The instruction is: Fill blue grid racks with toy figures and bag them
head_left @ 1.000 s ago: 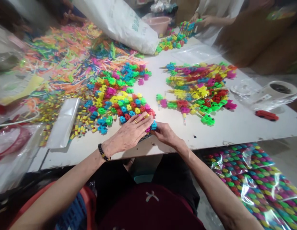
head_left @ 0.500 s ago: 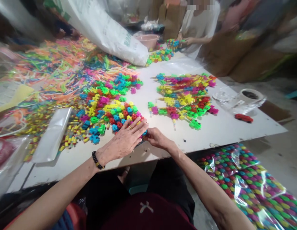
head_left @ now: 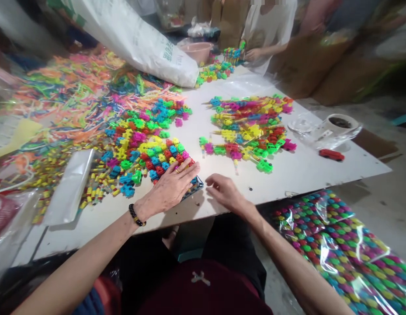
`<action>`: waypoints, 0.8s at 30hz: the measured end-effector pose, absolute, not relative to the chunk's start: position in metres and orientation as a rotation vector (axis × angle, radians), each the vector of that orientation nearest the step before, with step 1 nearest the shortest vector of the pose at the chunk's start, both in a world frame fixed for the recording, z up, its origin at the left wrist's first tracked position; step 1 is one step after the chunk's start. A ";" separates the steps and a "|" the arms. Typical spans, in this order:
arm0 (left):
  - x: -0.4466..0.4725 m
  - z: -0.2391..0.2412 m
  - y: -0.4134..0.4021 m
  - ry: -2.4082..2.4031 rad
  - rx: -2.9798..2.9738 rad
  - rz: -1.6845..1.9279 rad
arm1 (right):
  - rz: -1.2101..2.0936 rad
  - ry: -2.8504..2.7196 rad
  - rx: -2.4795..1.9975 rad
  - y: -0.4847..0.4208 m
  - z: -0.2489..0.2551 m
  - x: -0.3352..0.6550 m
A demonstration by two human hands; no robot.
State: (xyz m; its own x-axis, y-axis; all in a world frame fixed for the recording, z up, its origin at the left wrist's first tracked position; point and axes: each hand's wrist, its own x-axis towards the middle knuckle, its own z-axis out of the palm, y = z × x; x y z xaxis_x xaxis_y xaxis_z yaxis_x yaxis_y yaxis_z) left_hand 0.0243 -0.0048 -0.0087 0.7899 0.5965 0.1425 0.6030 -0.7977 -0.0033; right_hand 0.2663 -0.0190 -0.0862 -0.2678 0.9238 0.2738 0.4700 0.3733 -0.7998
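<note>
My left hand (head_left: 176, 183) lies flat, fingers stretched out, over rows of small coloured plastic toy pieces (head_left: 163, 158) set in a dark rack. One corner of the dark rack (head_left: 199, 184) shows beyond my fingertips; the part under my palm is hidden. Just right of that corner, my right hand (head_left: 224, 191) hovers with loosely bent fingers apart and nothing visible in them. Left of the rows, loose toy pieces (head_left: 127, 164) in mixed colours lie heaped against my work spot.
Across the white table (head_left: 301, 175) lie toy-topped sticks (head_left: 251, 131), a tape roll (head_left: 342, 124), a red toy car (head_left: 331, 155), clear bags (head_left: 70, 188) and a white sack (head_left: 140, 43). Packed colourful toys (head_left: 340, 249) sit below at right. A co-worker (head_left: 268, 35) stands opposite.
My right hand has let go of the rack's corner and drawn slightly right, so the corner now shows. My left hand stays flat on the toy pieces.
</note>
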 end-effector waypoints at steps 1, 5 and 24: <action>0.025 -0.009 -0.005 -0.980 -2.930 -0.218 | 0.760 -1.918 -1.178 -0.021 -0.090 0.254; 0.025 -0.010 -0.005 -0.969 -2.942 -0.231 | 0.662 -1.952 -1.245 -0.015 -0.106 0.216; 0.024 -0.013 -0.004 -0.991 -2.863 -0.207 | 0.776 -2.122 -1.106 0.002 -0.088 0.234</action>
State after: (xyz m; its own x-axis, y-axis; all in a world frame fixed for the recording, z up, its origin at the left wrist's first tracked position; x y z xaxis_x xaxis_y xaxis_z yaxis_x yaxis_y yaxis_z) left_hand 0.0242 -0.0044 -0.0133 0.7782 0.6067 0.1624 0.6209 -0.7820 -0.0541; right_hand 0.2337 0.0021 -0.0877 -0.4604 0.8522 0.2485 0.4911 0.4778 -0.7284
